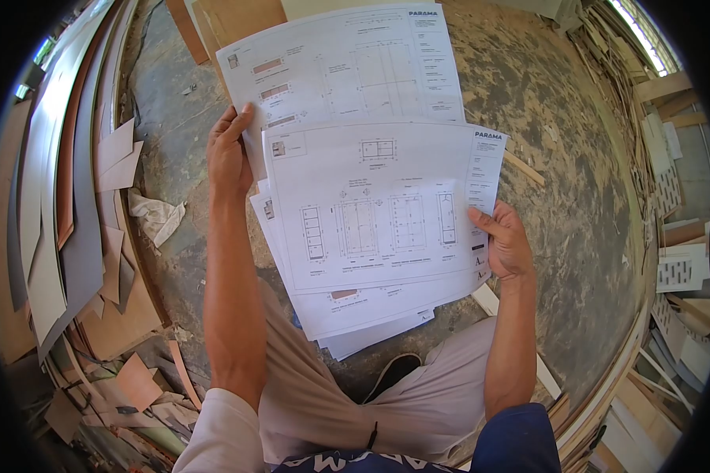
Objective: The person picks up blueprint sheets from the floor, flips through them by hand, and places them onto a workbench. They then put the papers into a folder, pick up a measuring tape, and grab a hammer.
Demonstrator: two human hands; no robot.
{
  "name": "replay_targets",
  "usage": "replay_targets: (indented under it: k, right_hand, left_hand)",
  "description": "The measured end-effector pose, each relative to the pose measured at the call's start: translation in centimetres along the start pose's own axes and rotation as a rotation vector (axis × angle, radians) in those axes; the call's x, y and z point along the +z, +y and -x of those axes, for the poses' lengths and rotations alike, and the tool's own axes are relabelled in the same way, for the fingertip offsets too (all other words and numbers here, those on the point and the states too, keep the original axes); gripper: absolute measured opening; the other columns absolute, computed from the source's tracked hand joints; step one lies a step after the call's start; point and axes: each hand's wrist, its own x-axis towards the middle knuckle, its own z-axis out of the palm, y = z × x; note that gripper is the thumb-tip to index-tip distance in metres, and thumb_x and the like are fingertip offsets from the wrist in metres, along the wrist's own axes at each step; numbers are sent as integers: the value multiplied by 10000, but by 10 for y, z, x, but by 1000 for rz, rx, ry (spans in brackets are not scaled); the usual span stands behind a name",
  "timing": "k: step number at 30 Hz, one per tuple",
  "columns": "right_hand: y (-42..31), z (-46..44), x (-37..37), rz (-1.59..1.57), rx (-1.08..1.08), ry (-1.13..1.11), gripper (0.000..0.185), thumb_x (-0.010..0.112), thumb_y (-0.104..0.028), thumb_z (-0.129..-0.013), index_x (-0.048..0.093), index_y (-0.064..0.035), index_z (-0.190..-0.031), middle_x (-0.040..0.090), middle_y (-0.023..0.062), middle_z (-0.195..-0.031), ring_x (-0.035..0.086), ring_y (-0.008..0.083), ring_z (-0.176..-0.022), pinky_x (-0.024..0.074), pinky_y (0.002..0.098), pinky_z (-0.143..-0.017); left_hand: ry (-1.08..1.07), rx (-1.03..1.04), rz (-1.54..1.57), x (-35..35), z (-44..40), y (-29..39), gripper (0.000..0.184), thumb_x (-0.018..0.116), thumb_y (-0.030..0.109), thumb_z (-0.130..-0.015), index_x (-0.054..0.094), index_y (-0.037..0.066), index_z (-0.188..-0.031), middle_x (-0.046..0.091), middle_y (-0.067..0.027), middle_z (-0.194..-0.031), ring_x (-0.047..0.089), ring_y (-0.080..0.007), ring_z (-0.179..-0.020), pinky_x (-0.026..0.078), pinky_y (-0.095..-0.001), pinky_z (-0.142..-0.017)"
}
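Several printed drawing sheets are spread in front of me in the head view. My left hand [231, 150] is closed on the left edge of the upper sheet [331, 59], its thumb on top of the paper. My right hand [502, 238] pinches the right edge of the front sheet [371, 169], which overlaps the lower part of the upper one. The front sheet shows cabinet-like line drawings. More sheets [379, 309] stick out beneath it, fanned at slightly different angles. The fingers of my right hand are partly hidden behind the paper.
Tall boards and panels [47, 181] lean along the left, with wood offcuts [140, 381] below them. A white cloth [157, 217] lies on the stained floor [564, 189]. A wood strip [523, 167] is right of the sheets. Scrap boards [682, 268] line the right side.
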Motion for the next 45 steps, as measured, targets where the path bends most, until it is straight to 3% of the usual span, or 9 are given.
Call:
replay_targets:
  k: [45]
  right_hand:
    - [1,-2,4,15,-2,-7,243,648,-54,-903,638,56,-1119,695,133,-1080,660,135,-903,510,250,-805]
  left_hand:
    - [5,-8,46,2,2,3,246,572,114,-955,600,-60,-1127,677,-147,-1001,678,-164,-830,560,-265,-723]
